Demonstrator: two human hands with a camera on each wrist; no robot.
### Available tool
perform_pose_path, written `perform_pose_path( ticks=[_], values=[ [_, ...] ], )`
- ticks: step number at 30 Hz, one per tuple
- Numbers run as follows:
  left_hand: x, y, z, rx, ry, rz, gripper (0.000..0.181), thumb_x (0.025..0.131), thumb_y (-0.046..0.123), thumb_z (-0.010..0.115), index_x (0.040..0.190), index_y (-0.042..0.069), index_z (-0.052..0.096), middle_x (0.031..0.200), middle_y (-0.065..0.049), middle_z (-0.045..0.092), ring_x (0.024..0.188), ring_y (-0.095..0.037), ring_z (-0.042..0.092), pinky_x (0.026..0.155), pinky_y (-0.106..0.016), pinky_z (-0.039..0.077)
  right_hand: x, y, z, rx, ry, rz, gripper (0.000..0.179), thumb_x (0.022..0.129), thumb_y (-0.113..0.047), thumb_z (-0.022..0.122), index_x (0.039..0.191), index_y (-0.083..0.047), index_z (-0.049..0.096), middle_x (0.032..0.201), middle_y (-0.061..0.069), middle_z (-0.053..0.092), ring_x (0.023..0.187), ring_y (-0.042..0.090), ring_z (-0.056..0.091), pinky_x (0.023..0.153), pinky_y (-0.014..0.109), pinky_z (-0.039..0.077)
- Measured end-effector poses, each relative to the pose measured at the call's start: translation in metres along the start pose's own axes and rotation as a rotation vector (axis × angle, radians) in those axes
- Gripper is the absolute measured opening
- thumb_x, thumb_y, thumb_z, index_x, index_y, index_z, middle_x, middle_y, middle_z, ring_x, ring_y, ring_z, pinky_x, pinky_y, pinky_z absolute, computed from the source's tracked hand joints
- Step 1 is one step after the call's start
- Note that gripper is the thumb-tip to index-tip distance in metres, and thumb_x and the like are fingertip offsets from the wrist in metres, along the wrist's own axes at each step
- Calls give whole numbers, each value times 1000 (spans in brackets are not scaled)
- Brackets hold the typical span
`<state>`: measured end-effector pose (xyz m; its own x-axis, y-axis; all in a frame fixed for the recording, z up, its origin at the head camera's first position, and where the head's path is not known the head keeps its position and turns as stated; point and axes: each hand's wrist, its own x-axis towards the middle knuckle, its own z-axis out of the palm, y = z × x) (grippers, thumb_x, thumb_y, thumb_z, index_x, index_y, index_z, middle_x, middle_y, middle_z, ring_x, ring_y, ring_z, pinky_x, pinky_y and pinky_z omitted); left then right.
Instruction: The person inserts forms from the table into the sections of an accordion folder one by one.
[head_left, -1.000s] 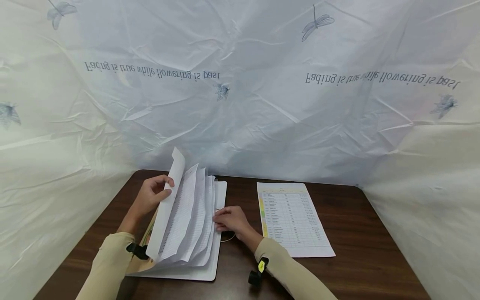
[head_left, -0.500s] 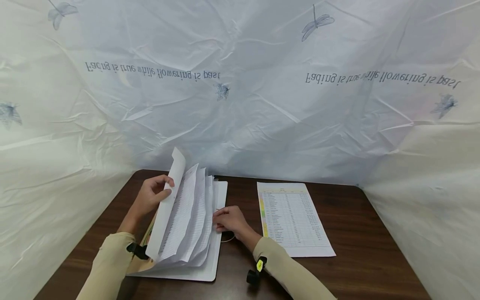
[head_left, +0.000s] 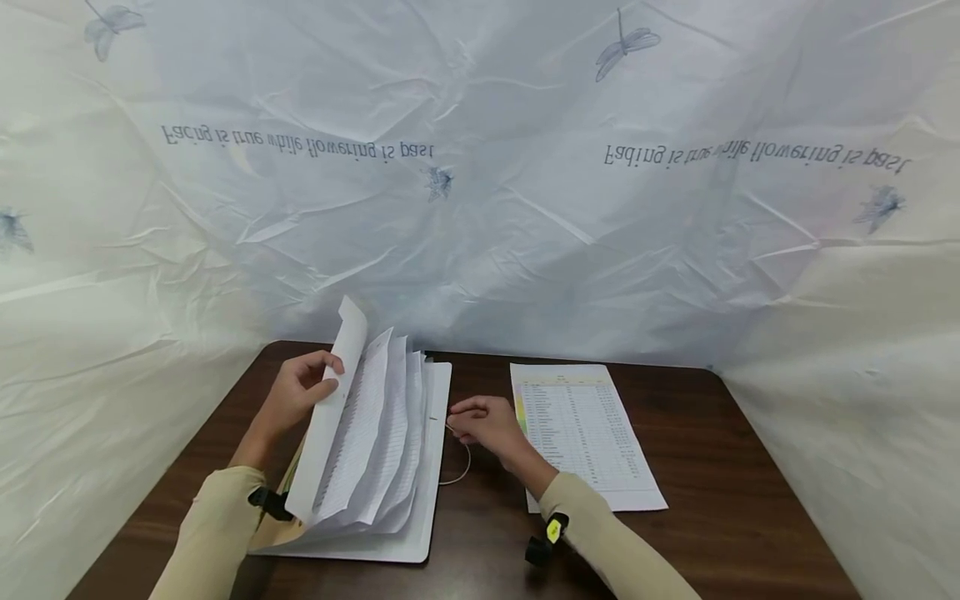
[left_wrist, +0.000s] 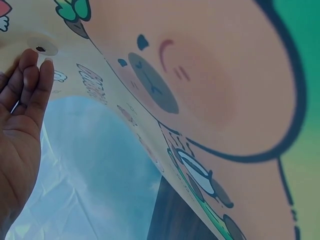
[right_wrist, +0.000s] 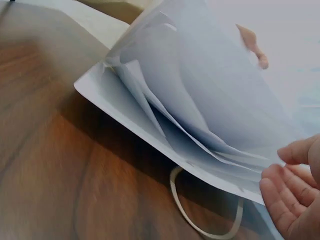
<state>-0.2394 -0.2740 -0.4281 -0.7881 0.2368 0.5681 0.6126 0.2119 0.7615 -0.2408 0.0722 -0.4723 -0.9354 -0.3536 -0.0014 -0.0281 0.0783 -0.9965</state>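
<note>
An open folder lies on the left part of the table, with several printed sheets fanned up inside. My left hand pinches the raised front cover, white inside. Seen from the left wrist, the cover's outer side carries cartoon animals, and the left hand is at its edge. Just off the folder's right edge hovers my right hand, fingers loosely bent. By its fingertips, a thin pale cord loops out from that edge. The right wrist view shows this cord apart from the right hand.
A printed table sheet with coloured marks down its left side lies on the dark wooden table, right of the folder. My right forearm partly covers its lower left corner. Crinkled white sheeting hangs behind and at both sides.
My right hand has let go at the folder's right edge and moved right, a little away from the table's front. More of the cord shows. The left hand and raised cover have stayed put.
</note>
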Motion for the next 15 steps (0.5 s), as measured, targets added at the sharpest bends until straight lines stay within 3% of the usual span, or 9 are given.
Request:
perform_pose_path(
  ticks=[4, 7, 11, 15],
  values=[
    [-1, -2, -1, -11, -11, 12, 14, 89, -13, 58, 101, -6, 62, 87, -3, 61, 60, -8, 55, 55, -27, 48, -13, -18, -20, -74, 30, -95, 29, 94, -11, 73, 117, 7, 69, 102, 20, 73, 91, 33, 72, 84, 51, 58],
    [-1, -2, 0, -23, -16, 22, 15, 89, -13, 57, 101, -7, 63, 86, -1, 60, 58, -7, 53, 53, -28, 46, -18, -22, -38, -141, 62, -140, 29, 95, -13, 73, 118, 3, 70, 104, 19, 73, 94, 31, 72, 84, 51, 58],
    [0, -2, 1, -25, -15, 24, 16, 89, -14, 57, 102, -7, 63, 87, -2, 61, 58, -8, 52, 53, -28, 45, -18, -9, -64, -222, 130, -148, 32, 93, -23, 77, 118, -5, 72, 104, 11, 75, 91, 21, 73, 80, 42, 59],
    [0, -1, 1, -18, -17, 21, 17, 89, -14, 58, 103, -8, 64, 88, -4, 61, 57, -8, 52, 53, -27, 45, -25, -6, -90, -278, 199, -148, 30, 92, -24, 78, 116, -7, 73, 102, 9, 75, 88, 16, 72, 76, 34, 59]
  ],
)
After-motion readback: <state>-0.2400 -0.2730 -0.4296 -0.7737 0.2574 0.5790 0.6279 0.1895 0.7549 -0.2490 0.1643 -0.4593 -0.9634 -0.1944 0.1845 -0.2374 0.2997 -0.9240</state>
